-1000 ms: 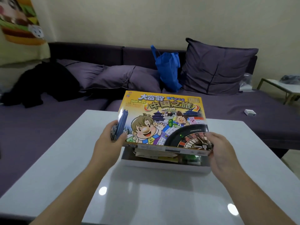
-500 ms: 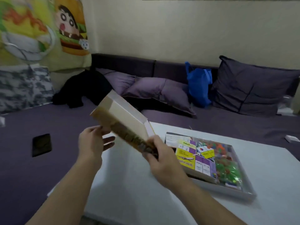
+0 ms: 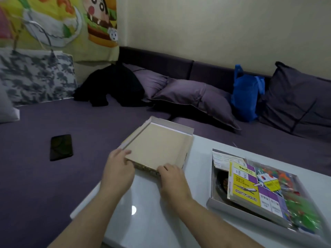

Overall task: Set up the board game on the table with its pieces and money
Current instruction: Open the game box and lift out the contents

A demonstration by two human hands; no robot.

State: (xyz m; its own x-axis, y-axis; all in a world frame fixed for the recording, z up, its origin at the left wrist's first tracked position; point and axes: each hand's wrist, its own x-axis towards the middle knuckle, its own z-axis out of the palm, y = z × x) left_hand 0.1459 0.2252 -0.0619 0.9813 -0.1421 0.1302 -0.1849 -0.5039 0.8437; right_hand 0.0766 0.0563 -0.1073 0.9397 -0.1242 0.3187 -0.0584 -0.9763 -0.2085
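The box lid (image 3: 157,144) is lying upside down at the far left corner of the white table (image 3: 148,212), its plain beige inside facing up. The left hand (image 3: 119,171) is gripping the lid's near left corner, and the right hand (image 3: 172,179) is gripping its near edge. The open box base (image 3: 213,199) is sitting to the right of the lid, holding the folded game board (image 3: 250,185) and a bag of coloured pieces (image 3: 302,208). A black phone (image 3: 61,147) is lying on the purple sofa left of the lid.
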